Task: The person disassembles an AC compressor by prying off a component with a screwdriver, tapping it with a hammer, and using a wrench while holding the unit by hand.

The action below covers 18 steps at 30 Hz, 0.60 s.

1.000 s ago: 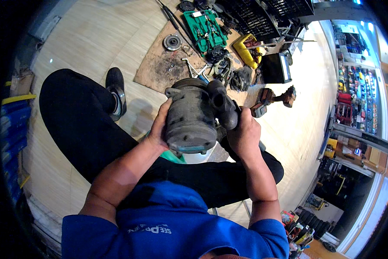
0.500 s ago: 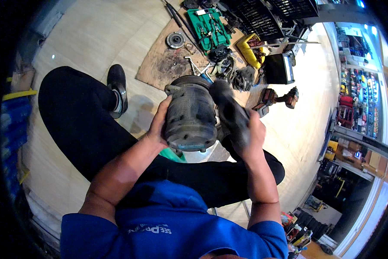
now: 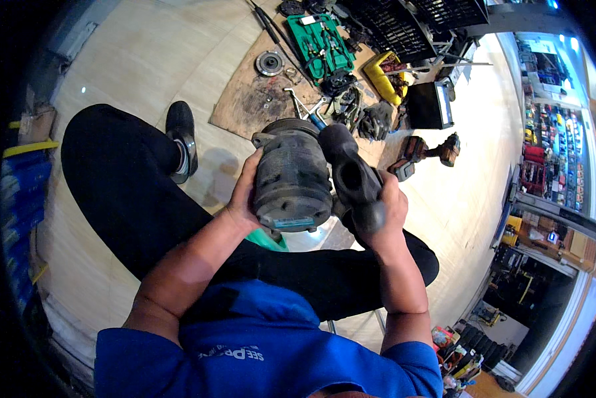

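Observation:
A grimy grey air-conditioning compressor (image 3: 293, 179), a ribbed cylinder with a pulley at its far end, is held above my lap. My left hand (image 3: 246, 189) is closed round its left side, thumb up along the casing. In my right hand (image 3: 394, 205) is a dark ball-peen hammer (image 3: 351, 176). The hammer's head lies lengthwise beside the compressor's right side, its flat face near the pulley end and its rounded end toward me. My right fingers wrap the handle, which is mostly hidden beneath the head.
A stained board (image 3: 238, 99) on the floor ahead bears a round clutch plate (image 3: 269, 63), a green tool case (image 3: 319, 46) and dark gloves (image 3: 376, 119). Right of it are a yellow tray (image 3: 381, 73), a black box (image 3: 429, 106) and a cordless power tool (image 3: 444, 151). Black crates (image 3: 391, 26) stand behind.
The hammer, blurred before, now shows sharply and has turned slightly in my right hand, its head more plainly seen. The compressor stays nearly in place in my left hand.

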Each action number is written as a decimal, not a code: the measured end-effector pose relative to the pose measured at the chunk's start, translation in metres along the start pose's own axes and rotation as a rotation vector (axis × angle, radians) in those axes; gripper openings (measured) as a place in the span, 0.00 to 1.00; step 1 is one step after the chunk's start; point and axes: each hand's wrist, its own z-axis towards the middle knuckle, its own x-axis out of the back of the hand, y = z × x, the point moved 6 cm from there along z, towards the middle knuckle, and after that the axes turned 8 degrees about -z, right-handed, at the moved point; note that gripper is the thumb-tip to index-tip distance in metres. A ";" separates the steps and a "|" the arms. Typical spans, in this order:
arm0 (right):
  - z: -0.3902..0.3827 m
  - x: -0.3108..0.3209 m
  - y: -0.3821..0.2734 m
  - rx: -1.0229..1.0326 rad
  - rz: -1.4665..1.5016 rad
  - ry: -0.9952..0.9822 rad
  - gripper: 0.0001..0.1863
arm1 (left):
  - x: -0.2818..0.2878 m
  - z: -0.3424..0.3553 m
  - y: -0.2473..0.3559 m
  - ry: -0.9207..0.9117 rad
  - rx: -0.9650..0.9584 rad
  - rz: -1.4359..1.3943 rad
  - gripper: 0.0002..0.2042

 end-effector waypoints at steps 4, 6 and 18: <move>0.011 -0.033 0.016 -0.086 -0.192 -0.244 0.25 | 0.001 0.003 0.000 0.115 -0.044 0.095 0.35; 0.004 -0.029 0.022 -0.103 -0.084 -0.160 0.26 | -0.001 0.008 -0.001 0.053 -0.039 0.068 0.36; 0.019 -0.048 0.069 -0.458 0.811 -0.063 0.24 | -0.001 0.005 -0.003 0.198 0.043 0.130 0.39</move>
